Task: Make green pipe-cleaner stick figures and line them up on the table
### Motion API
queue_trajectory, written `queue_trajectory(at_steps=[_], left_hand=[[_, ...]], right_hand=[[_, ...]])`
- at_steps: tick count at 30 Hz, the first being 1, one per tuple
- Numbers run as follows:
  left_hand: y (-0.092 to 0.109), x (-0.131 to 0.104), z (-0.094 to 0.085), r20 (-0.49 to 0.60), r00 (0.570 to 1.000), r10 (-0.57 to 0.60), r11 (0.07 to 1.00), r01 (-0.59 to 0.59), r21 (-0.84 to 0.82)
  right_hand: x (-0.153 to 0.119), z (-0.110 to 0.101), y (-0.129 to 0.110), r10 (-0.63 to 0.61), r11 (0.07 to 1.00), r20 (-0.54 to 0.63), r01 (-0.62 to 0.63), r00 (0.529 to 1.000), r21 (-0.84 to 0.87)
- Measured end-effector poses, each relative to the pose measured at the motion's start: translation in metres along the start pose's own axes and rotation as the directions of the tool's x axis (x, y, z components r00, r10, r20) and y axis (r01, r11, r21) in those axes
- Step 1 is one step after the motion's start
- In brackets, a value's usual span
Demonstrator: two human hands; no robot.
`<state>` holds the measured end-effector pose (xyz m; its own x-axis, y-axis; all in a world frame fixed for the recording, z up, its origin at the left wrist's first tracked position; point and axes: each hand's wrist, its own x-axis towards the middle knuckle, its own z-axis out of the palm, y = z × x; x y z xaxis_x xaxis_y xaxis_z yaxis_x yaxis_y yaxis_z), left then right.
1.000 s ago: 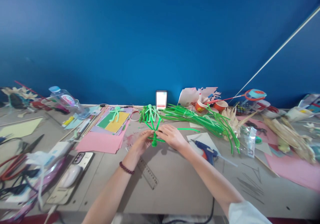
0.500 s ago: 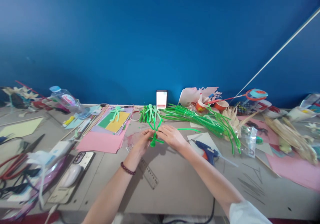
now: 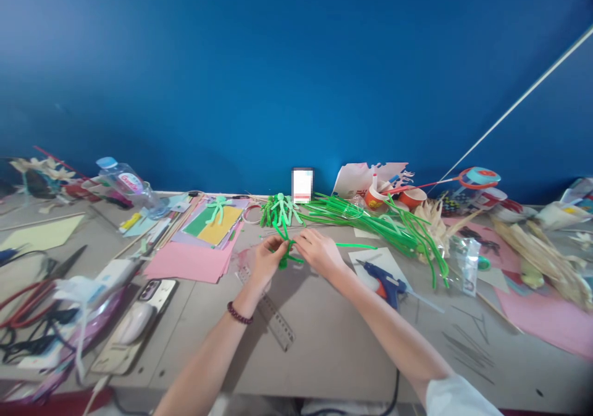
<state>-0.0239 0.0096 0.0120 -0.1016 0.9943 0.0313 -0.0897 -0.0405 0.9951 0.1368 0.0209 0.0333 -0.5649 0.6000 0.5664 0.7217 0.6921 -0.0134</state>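
A small bright green pipe-cleaner figure (image 3: 284, 260) is held up between my two hands over the middle of the table. My left hand (image 3: 269, 256) pinches it from the left, and a dark bead bracelet circles that wrist. From the right, the fingers of my right hand (image 3: 314, 250) close on the figure near its centre. Green strands stick out above and below my fingertips. Behind my hands stand pale green figures (image 3: 280, 208). A loose green pipe cleaner (image 3: 356, 245) lies to the right of my right hand.
A ruler (image 3: 277, 322) lies below my left hand. To the right are a blue glue gun (image 3: 389, 281) and a long green pipe-cleaner bundle (image 3: 377, 221). Pink paper (image 3: 189, 263), a phone (image 3: 157, 292), a white mouse (image 3: 134, 322) and scissors (image 3: 32, 301) lie left.
My left hand has turned and shifted slightly right, its fingers now further over the figure. The figure's upper strands have tilted or bent and spread less. The view has shifted slightly.
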Motion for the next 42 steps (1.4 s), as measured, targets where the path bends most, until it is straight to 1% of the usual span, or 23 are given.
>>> queue_trajectory(at_steps=[3, 5, 7, 9, 13, 15, 16, 18, 20, 22, 24, 27, 30, 32, 34, 38, 42], left_hand=[[-0.003, -0.001, 0.000, -0.011, 0.998, 0.057, 0.993, -0.055, 0.103], [-0.005, -0.001, 0.000, -0.011, 0.990, 0.143, 0.971, -0.138, 0.194], [-0.006, 0.000, -0.001, -0.005, 0.969, 0.247, 0.924, -0.234, 0.301], [-0.007, 0.001, -0.003, 0.012, 0.936, 0.352, 0.858, -0.328, 0.394], [-0.008, 0.004, -0.008, 0.055, 0.837, 0.545, 0.693, -0.486, 0.532], [-0.007, 0.003, -0.009, 0.061, 0.800, 0.597, 0.639, -0.521, 0.566], [-0.006, 0.003, -0.009, 0.067, 0.793, 0.606, 0.631, -0.530, 0.566], [-0.004, 0.002, -0.009, 0.087, 0.800, 0.593, 0.650, -0.540, 0.534], [-0.002, 0.002, -0.008, 0.107, 0.823, 0.557, 0.701, -0.535, 0.472], [0.001, 0.003, -0.008, 0.113, 0.854, 0.508, 0.757, -0.505, 0.414], [0.001, 0.005, -0.008, 0.107, 0.892, 0.439, 0.819, -0.447, 0.361], [-0.003, 0.009, -0.008, 0.104, 0.951, 0.291, 0.923, -0.307, 0.231], [-0.009, 0.011, -0.006, 0.099, 0.980, 0.173, 0.980, -0.181, 0.081], [-0.013, 0.010, -0.005, 0.081, 0.987, 0.135, 0.990, -0.139, 0.038], [-0.016, 0.009, -0.006, 0.062, 0.989, 0.137, 0.987, -0.142, 0.072], [-0.016, 0.008, -0.010, 0.055, 0.967, 0.247, 0.932, -0.253, 0.261], [-0.012, 0.009, -0.015, 0.132, 0.941, 0.312, 0.871, -0.339, 0.357]], right_hand=[[0.002, -0.003, -0.002, 0.004, 0.999, 0.003, -0.003, 1.000, -0.035], [0.002, -0.003, -0.004, -0.012, 0.998, -0.004, 0.011, 1.000, -0.060], [0.001, -0.003, -0.005, -0.024, 0.996, 0.000, 0.024, 1.000, -0.086], [0.001, -0.004, -0.006, -0.033, 0.993, 0.007, 0.034, 0.999, -0.112], [0.002, -0.005, -0.008, -0.042, 0.989, 0.006, 0.042, 0.999, -0.142], [0.002, -0.005, -0.008, -0.046, 0.989, 0.003, 0.046, 0.999, -0.140], [0.002, -0.005, -0.008, -0.045, 0.990, -0.001, 0.045, 0.999, -0.135], [0.002, -0.004, -0.008, -0.031, 0.993, -0.015, 0.029, 0.999, -0.115], [0.001, -0.004, -0.008, -0.007, 0.996, -0.045, 0.003, 0.999, -0.089], [-0.001, -0.003, -0.006, 0.001, 0.997, -0.080, -0.006, 0.997, -0.071], [-0.002, -0.001, -0.005, -0.018, 0.998, -0.107, 0.011, 0.994, -0.069], [-0.003, 0.000, -0.003, -0.053, 0.996, -0.128, 0.043, 0.990, -0.080], [-0.003, 0.001, -0.002, -0.057, 0.996, -0.118, 0.049, 0.991, -0.068], [-0.002, 0.001, 0.000, -0.044, 0.998, -0.091, 0.041, 0.995, -0.044], [-0.002, 0.001, 0.000, -0.031, 0.999, -0.062, 0.029, 0.998, -0.028], [-0.002, 0.002, 0.000, -0.033, 0.999, -0.042, 0.032, 0.999, -0.028], [-0.002, 0.001, -0.001, -0.058, 0.998, -0.050, 0.057, 0.997, -0.038]])
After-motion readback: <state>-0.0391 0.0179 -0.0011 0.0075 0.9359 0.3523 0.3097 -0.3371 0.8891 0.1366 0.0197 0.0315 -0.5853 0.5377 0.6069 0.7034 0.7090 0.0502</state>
